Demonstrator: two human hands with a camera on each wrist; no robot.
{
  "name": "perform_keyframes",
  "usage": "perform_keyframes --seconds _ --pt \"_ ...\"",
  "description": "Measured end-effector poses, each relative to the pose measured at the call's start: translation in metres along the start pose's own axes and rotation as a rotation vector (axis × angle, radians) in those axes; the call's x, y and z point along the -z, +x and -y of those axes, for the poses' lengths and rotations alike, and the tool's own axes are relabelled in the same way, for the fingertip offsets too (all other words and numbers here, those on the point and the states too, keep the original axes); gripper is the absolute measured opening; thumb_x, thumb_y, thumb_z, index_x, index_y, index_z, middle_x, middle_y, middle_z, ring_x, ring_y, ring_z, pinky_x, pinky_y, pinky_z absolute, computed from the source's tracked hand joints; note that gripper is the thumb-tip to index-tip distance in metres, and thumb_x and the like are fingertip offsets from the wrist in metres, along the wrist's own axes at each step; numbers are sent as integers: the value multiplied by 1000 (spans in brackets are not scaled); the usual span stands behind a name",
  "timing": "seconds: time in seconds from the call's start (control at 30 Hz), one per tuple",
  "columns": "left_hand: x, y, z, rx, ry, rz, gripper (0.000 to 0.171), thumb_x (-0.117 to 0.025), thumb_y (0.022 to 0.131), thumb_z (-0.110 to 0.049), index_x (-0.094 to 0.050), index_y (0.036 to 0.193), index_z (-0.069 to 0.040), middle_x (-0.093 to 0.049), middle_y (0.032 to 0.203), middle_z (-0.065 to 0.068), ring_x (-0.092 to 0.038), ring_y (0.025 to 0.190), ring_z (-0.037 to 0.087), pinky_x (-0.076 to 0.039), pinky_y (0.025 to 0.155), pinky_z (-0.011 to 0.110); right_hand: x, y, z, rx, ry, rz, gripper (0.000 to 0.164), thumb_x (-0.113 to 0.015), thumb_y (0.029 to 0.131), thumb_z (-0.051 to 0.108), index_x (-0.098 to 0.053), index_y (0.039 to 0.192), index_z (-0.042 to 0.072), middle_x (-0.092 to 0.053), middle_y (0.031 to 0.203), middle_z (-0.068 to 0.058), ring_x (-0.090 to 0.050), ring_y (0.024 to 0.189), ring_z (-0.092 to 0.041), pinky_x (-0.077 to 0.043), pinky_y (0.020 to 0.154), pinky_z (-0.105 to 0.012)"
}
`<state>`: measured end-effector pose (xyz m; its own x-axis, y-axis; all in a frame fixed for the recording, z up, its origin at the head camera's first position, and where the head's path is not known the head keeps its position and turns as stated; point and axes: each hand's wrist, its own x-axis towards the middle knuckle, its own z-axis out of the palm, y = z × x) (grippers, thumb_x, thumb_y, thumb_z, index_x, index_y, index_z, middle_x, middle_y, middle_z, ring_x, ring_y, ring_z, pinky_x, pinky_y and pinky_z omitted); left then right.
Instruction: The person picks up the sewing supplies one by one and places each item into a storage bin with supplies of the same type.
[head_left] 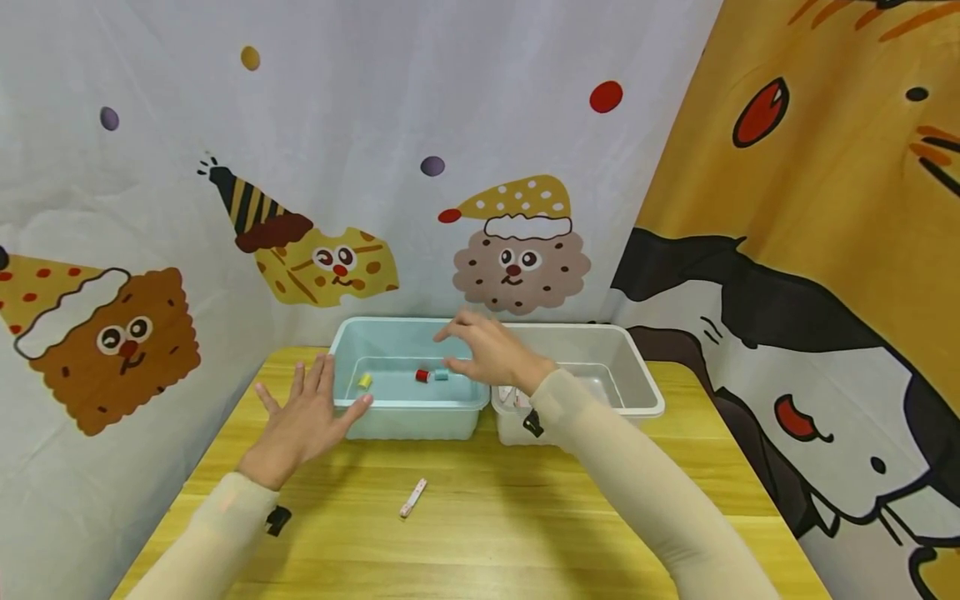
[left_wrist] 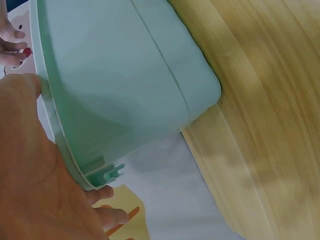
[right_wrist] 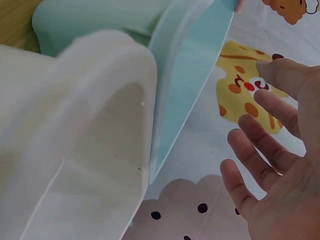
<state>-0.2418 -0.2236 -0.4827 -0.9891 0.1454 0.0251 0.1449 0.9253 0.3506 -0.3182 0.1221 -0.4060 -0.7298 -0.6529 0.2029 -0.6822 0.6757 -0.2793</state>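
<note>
Right hand [head_left: 491, 354] hovers over the teal bin [head_left: 352, 333], fingers [right_wrist: 260, 142] spread and holding nothing; below it in the bin lie a red spool [head_left: 423, 376], a teal one [head_left: 442, 375] and a yellow one [head_left: 364, 381]; left hand [head_left: 303, 421] lies flat, fingers straight, thumb against the bin's front corner; white bin [head_left: 637, 367] alongside; a strip [head_left: 413, 497] on the worktop [head_left: 487, 533].

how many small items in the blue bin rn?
3 in the blue bin: a yellow piece at left, a red piece mid-floor, a teal piece touching it. The right hand above may hide more.
</note>
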Motion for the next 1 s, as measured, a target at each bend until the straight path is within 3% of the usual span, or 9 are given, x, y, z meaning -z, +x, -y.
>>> perform_keyframes --seconds 0.37,1.0 --pt "0 0 0 0 2 2 118 -47 114 -81 -6 186 2 -6 195 31 -4 177 66 19 119 103 -15 -17 7 102 -19 -37 40 -85 110 33 -79 148 20 -74 142 -4 -76 123 -22 -66 106 -39" --pt "-2 2 2 4 4 -2 123 -41 111 -89 -5 186 2 -6 195 31 -3 177 66 20 119 102 -38 -48 24 147 -9 -27 42 -84 111 38 -76 151 26 -73 146 0 -74 126 -19 -65 108 -42"
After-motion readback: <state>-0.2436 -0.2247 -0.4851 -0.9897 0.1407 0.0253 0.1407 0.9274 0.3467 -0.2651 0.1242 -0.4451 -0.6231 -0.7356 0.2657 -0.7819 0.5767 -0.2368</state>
